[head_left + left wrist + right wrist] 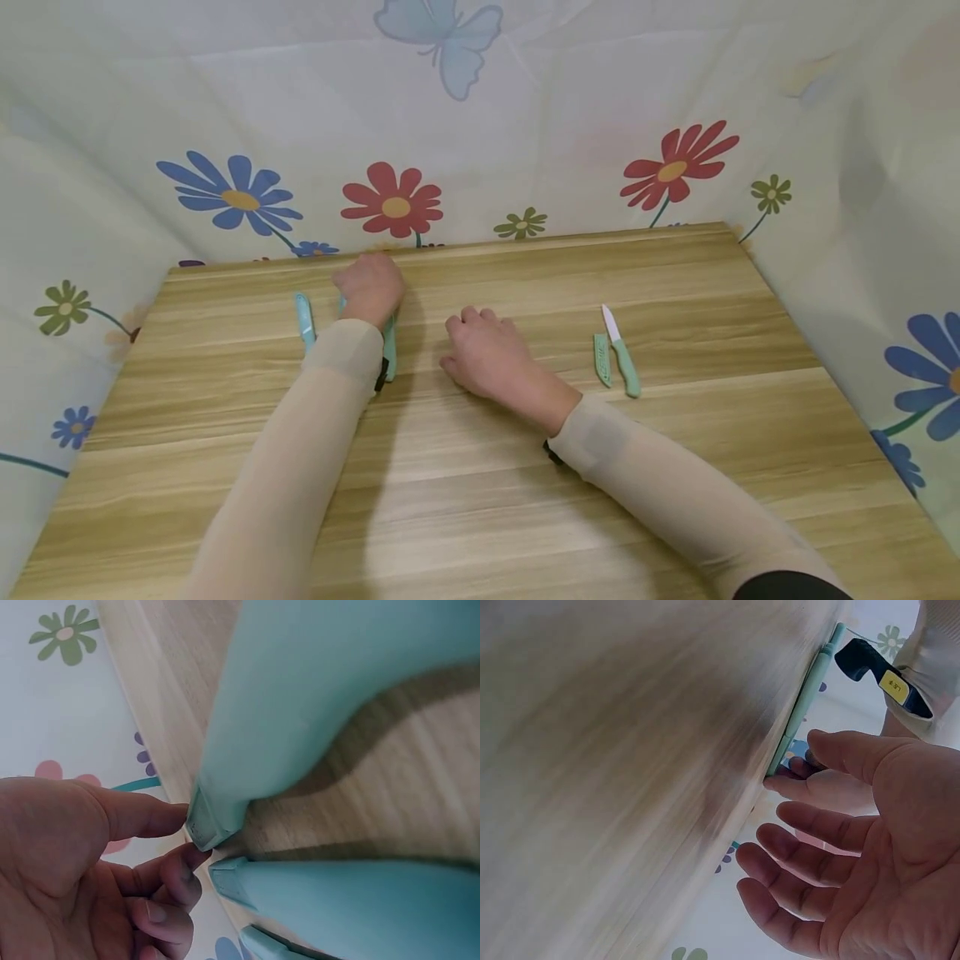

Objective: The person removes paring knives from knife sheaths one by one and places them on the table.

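So from where I'm sitting, I'm mostly watching the left hand (371, 287), which is pinching the very end of a long, slender mint-green plastic-looking knife or cover (277, 705) between thumb and index finger, other fingers loosely bent. I'm not managing to tell which of the two it is, or whether it's lifting off the table at all. The key relation for me: its long axis is running from that pinch back under the wrist toward the person's body, so only the far end is sitting in the fingers and the rest is trailing along the inner side of the forearm, facing the right hand (487, 354). The left hand is clearly the nearer one; the right is hovering or resting a bit closer to the body and off to the side, fingers relaxed and slightly bent, holding nothing. On the left hand's outer side, a light blue smooth-looking piece (360, 907) is lying just beside the green one, and a slim light blue knife-shaped thing (303, 315) is lying farther out, partly hiding by the sleeve (345, 354). Well out to the right of the right hand, a pale green-handled knife with a white blade (628, 371) is pointing away from the body, with a flat green lettered sheath (602, 360) lying just beside it, on the side nearer that hand. Everything's sitting on a wood-grain table (465, 500).
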Demonstrator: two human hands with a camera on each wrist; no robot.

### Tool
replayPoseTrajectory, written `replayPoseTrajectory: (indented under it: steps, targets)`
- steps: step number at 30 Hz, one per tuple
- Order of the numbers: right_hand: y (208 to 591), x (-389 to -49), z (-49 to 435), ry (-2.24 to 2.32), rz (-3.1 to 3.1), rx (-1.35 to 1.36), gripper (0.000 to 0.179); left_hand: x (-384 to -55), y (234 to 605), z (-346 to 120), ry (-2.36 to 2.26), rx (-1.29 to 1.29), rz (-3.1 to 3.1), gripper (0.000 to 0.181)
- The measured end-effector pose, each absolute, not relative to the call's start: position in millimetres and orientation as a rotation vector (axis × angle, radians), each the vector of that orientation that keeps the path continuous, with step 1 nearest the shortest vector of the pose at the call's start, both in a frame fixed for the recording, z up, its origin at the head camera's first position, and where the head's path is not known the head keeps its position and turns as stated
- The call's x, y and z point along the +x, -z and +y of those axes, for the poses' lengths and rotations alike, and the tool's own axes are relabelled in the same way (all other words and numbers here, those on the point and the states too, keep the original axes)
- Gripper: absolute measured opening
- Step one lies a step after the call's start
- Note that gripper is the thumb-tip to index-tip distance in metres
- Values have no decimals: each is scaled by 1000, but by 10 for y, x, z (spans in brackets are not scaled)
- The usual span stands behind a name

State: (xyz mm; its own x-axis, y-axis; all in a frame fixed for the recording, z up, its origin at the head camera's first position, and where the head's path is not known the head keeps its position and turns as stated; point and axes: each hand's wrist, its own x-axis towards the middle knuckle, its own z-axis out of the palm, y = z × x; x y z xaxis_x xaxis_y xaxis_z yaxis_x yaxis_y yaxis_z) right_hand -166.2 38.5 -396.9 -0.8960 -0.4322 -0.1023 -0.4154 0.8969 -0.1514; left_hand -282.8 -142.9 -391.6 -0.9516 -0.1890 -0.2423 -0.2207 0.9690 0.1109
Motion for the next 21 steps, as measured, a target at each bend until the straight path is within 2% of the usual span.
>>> replayPoseTrajectory:
  steps: [6,14,21]
  targets:
    - [3945,-1664,310,208,2907,-666,53,-2857,3937,-1416,-202,-334,2883,37]
    - [3972,-1673,186,215,2897,-672,60,-2858,3920,-1361,-215,-350,2852,46]
    - [4045,-1687,48,198,2911,-666,51,-2869,3929,-1313,-218,-346,2845,45]
